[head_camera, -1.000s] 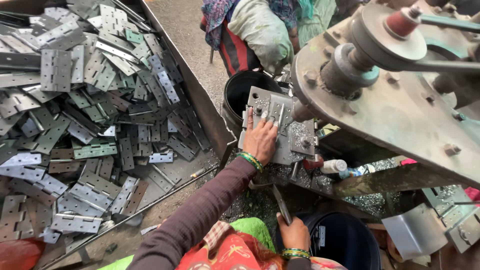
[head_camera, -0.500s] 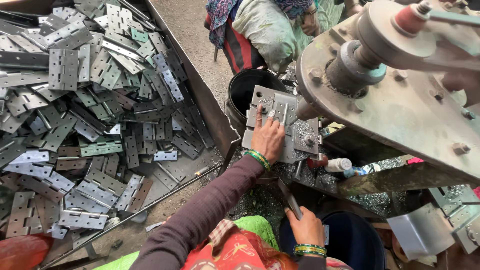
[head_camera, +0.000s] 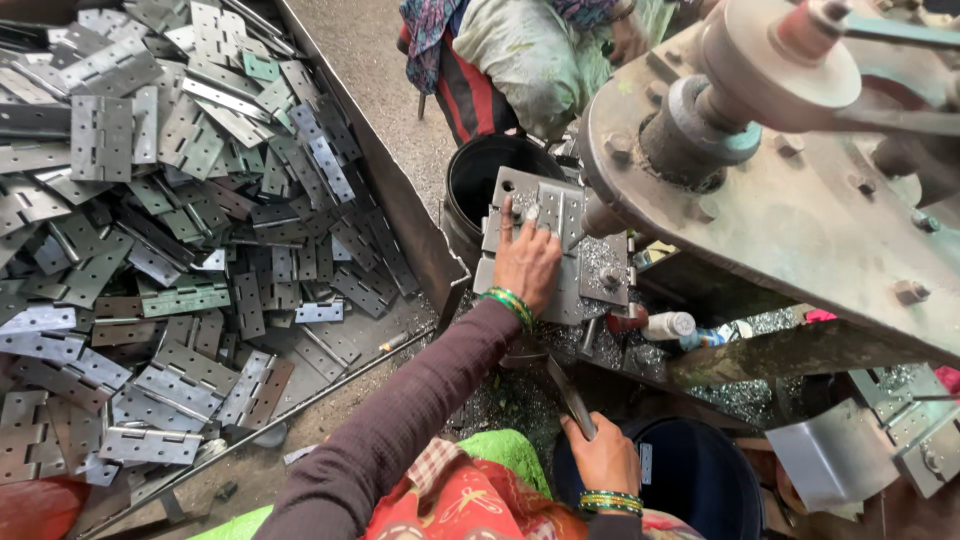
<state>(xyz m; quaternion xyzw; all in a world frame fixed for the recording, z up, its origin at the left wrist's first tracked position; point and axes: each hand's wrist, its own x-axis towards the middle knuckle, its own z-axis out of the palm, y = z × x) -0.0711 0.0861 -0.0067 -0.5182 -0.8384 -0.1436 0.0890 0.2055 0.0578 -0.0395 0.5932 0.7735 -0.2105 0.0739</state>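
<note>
My left hand presses flat on a grey metal hinge lying on the machine's work plate, index finger stretched toward the top edge. The hinge sits just under the machine's spindle. My right hand is lower down, closed around a dark metal lever handle that slants up toward the machine. Green bangles ring both wrists.
A big metal tray on the left holds a heap of several grey hinges. A black bucket stands behind the plate, a dark blue bucket beside my right hand. Another person sits at the top. Metal shavings litter the bench.
My left hand stays on the hinge, the index finger reaching further up it. My right hand has slid up along the lever handle.
</note>
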